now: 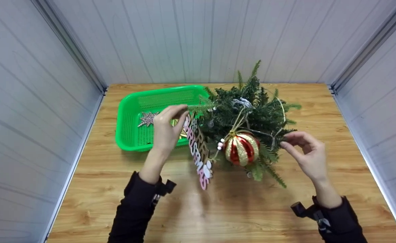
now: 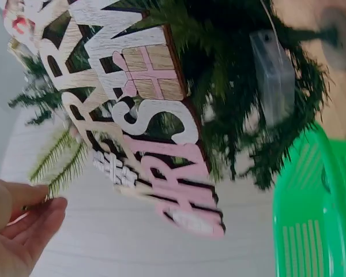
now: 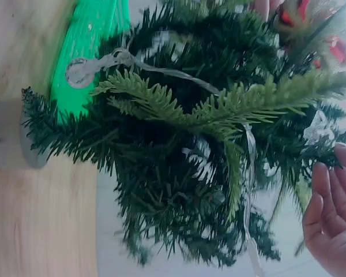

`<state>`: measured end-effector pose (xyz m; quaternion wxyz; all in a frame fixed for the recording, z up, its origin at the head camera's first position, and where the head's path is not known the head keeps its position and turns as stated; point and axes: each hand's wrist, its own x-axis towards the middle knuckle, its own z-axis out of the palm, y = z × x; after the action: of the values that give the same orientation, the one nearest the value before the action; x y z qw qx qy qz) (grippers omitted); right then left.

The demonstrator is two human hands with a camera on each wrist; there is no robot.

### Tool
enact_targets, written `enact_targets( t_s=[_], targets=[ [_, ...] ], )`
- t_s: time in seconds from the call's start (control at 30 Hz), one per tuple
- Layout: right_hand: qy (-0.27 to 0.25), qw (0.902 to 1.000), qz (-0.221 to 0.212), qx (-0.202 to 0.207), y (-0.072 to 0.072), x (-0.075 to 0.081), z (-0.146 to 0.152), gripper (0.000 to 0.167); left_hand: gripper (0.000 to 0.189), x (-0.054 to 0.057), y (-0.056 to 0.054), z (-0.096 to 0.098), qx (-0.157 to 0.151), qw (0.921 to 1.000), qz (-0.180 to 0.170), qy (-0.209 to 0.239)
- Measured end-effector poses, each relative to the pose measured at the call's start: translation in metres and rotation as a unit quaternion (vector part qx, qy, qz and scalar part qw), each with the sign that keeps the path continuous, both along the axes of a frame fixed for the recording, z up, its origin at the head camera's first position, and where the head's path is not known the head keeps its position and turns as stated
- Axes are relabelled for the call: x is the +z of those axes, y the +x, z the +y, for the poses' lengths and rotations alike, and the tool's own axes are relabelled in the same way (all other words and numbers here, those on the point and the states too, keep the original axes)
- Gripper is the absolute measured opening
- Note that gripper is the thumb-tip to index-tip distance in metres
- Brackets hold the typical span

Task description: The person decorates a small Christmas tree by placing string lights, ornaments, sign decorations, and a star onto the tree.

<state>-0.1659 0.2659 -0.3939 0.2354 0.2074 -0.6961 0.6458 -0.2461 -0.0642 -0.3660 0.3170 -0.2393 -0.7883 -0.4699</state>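
Observation:
A small artificial Christmas tree [image 1: 262, 114] stands on the table, wound with a string of clear lights [image 3: 248, 144]. My left hand [image 1: 169, 126] pinches the tip of a light green branch [image 2: 60, 158] between thumb and fingers. From the tree's left side hangs a wooden "Merry Christmas" sign [image 1: 198, 152] in pink, white and brown letters. At the right side, my right hand [image 1: 306, 152] pinches the end of a dark green branch [image 3: 328, 153]. A red and gold striped ball [image 1: 241, 148] hangs at the front by a gold cord.
A green plastic basket [image 1: 125, 135] stands behind my left hand, with a glittery star [image 1: 147, 118] and a gold item inside. A clear battery box [image 2: 274, 78] hangs among the branches. The tree's round base [image 3: 14, 135] rests on the wooden table [image 1: 93, 189]. Pale panels [image 1: 184, 40] enclose three sides.

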Motion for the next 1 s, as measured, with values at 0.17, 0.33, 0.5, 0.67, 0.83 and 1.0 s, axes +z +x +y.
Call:
enact_targets(
  t_s=[0.17, 0.33, 0.5, 0.67, 0.83, 1.0],
  targets=[
    [0.028, 0.9993, -0.004, -0.023, 0.013, 0.0, -0.018, 0.024, 0.016, 0.01, -0.023, -0.006, -0.029, 0.9986, -0.034, -0.027],
    [0.026, 0.9994, 0.009, -0.019, 0.021, -0.002, -0.034, 0.026, 0.017, 0.021, -0.044, -0.004, -0.046, 0.995, -0.071, -0.054],
    [-0.004, 0.9995, 0.03, 0.01, 0.027, 0.006, -0.051, 0.026, 0.019, 0.031, -0.06, 0.002, -0.055, 0.9897, -0.098, -0.089],
    [-0.013, 0.9993, 0.034, 0.013, 0.03, 0.011, -0.062, 0.025, 0.028, 0.033, -0.052, 0.004, -0.018, 0.9893, -0.095, -0.109],
    [-0.014, 0.9992, 0.037, 0.003, 0.031, 0.003, -0.059, 0.026, 0.032, 0.031, -0.008, 0.009, 0.032, 0.9976, -0.022, -0.057],
    [-0.024, 0.999, 0.035, -0.015, 0.032, -0.009, -0.051, 0.027, 0.048, 0.018, 0.056, 0.032, 0.019, 0.9997, -0.004, -0.017]
  ],
)
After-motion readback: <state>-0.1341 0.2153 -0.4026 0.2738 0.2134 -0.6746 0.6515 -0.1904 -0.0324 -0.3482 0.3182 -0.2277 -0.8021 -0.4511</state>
